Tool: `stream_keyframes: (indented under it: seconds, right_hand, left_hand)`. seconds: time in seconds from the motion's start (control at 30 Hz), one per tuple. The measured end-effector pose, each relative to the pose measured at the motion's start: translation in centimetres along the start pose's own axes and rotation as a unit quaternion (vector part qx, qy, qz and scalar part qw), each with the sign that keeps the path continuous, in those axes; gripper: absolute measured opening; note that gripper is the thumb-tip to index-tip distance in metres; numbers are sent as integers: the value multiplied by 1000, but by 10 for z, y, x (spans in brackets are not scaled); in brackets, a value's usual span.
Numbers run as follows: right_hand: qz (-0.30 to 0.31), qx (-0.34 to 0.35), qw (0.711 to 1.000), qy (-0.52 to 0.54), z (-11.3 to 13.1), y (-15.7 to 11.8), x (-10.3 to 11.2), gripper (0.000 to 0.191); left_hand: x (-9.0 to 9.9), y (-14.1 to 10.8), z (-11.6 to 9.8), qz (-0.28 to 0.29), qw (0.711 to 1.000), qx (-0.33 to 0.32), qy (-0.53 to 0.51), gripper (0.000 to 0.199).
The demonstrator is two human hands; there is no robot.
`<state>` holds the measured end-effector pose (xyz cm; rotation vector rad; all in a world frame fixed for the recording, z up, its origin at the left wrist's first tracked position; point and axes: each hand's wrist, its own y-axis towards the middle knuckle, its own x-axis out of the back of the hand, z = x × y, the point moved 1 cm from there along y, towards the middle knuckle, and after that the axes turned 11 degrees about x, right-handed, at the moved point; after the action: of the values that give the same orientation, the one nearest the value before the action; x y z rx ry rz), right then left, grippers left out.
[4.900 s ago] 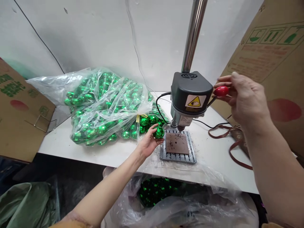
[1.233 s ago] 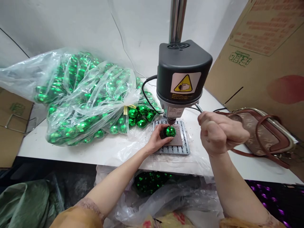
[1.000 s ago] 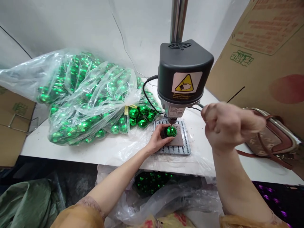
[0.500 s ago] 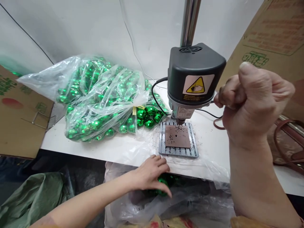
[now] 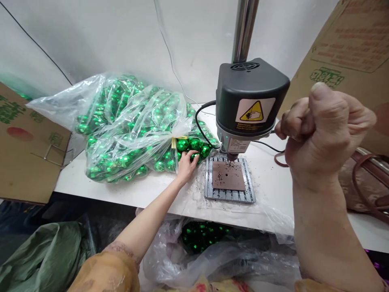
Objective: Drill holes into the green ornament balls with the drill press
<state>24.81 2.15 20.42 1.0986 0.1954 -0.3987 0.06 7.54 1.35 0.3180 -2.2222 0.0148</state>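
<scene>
My left hand [image 5: 187, 164] is at the green mirrored balls [image 5: 194, 144] by the mouth of a clear plastic bag [image 5: 136, 121], thumb and fingers curved around a ball. My right hand [image 5: 325, 129] is a closed fist on a lever at the right side of the black drill press [image 5: 251, 97]; the hand hides most of the lever. Under the drill's chuck, a brown square plate [image 5: 228, 182] with a small hole lies on the grey slotted base [image 5: 249, 195]. Dark crumbs are scattered over both.
A carton [image 5: 30, 162] stands at the left, another [image 5: 349, 52] at the back right. More green balls [image 5: 203, 235] lie in an open plastic bag below the table edge. A brown strapped bag [image 5: 361, 182] sits at the right.
My left hand has moved up and forward from above the lower bag to the balls on the table, its fingers closing there. My right hand stays at the lever.
</scene>
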Motion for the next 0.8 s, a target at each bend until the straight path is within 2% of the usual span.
stream_keyframes:
  seconds: [0.1,0.2,0.23,0.3,0.4,0.47,0.53,0.67,0.8]
  right_hand:
    - [-6,1,1000,12,-1,0,0,48]
    - [-10,-1,1000,11,0,-1,-1,48]
    - [-9,0,1000,12,0,-1,-1,48]
    - [-4,6,1000,15,2,-2,-2,48]
    - [10,8,1000,20,3,-3,-2,47]
    - [16,6,1000,25,3,-3,-1,47]
    - [13,9,999,30,2,-2,-1,47]
    - [6,8,999,31,1,-2,-1,47]
    - [14,11,999,28,0,-2,0,47]
  left_hand:
    - [-1,2,9,28,993,-32,-115,21]
    - [-2,4,14,53,979,-53,-187,14]
    - [-2,3,14,54,975,-50,-211,16]
    - [0,1,11,62,959,-21,-275,33]
    - [3,-9,-1,122,906,49,-403,55]
    - [3,-17,-11,177,863,86,-465,58]
    - [1,-24,-21,207,842,100,-488,57]
    - [-11,-34,-36,206,855,64,-471,53]
    - [-26,-38,-39,234,862,23,-449,53]
